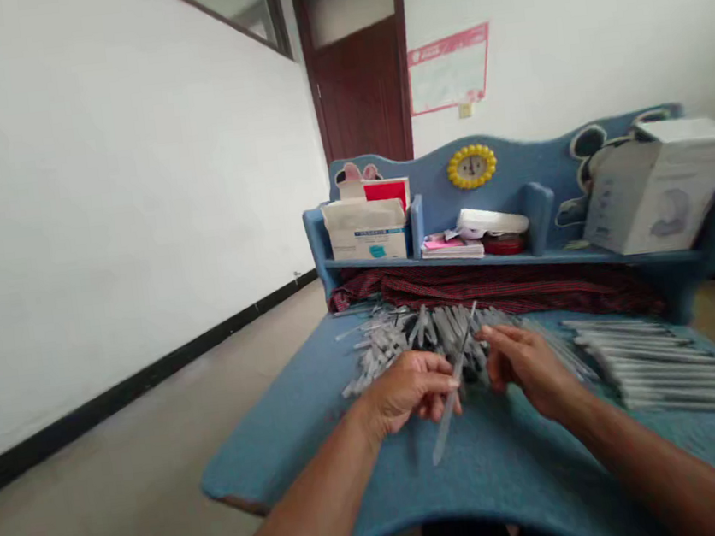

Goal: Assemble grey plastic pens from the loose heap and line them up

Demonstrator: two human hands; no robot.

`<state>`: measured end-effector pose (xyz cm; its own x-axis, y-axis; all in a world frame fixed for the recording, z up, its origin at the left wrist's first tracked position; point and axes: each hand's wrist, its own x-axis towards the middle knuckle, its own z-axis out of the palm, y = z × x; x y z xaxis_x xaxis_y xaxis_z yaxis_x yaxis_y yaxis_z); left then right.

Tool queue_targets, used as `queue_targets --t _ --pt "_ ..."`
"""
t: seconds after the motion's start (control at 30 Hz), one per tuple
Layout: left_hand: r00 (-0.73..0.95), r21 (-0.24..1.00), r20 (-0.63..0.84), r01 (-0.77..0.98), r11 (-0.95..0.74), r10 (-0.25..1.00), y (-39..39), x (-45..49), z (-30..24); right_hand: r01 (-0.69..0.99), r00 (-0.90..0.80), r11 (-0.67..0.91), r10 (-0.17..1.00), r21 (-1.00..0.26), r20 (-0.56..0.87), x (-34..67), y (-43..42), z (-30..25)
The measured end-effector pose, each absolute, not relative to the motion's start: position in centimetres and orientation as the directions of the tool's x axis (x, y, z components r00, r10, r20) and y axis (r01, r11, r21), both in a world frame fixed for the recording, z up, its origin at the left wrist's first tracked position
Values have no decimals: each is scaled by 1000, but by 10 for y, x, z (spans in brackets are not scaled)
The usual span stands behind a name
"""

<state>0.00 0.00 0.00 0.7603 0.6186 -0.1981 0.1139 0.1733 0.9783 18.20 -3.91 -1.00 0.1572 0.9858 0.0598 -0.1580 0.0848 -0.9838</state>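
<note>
A translucent pen barrel (pixel 446 424) is pinched between the thumb and fingers of my left hand (pixel 413 389), slanting toward me over the table. From its upper end a thin pen refill (pixel 470 317) sticks out, in line with the barrel. The fingertips of my right hand (pixel 523 361) are closed at this refill; their exact contact is hard to make out. Behind both hands lies a loose heap of clear pen parts (pixel 384 338). To the right, finished-looking pens (pixel 672 365) lie side by side in a stack.
The blue table (pixel 273 432) has a raised shelf at its back. On it stand an open carton (pixel 367 241), papers (pixel 452 249), a white round item (pixel 491 221) and a large white box (pixel 664 190). Dark red checked cloth (pixel 495 287) lies below the shelf. A yellow clock (pixel 472 167) hangs above.
</note>
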Motion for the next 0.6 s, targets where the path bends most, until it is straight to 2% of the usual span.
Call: queue_targets --t 0.3,0.47,0.6 --pt "782 983 -183 164 87 596 -7 1 11 -339 95 93 993 -936 65 194 -38 -2" --pt "748 986 -159 150 70 644 -7 1 11 -291 103 154 986 -944 129 194 -43 1" --pt "744 989 -145 115 89 652 -8 1 12 -229 -3 152 988 -962 157 185 -51 3"
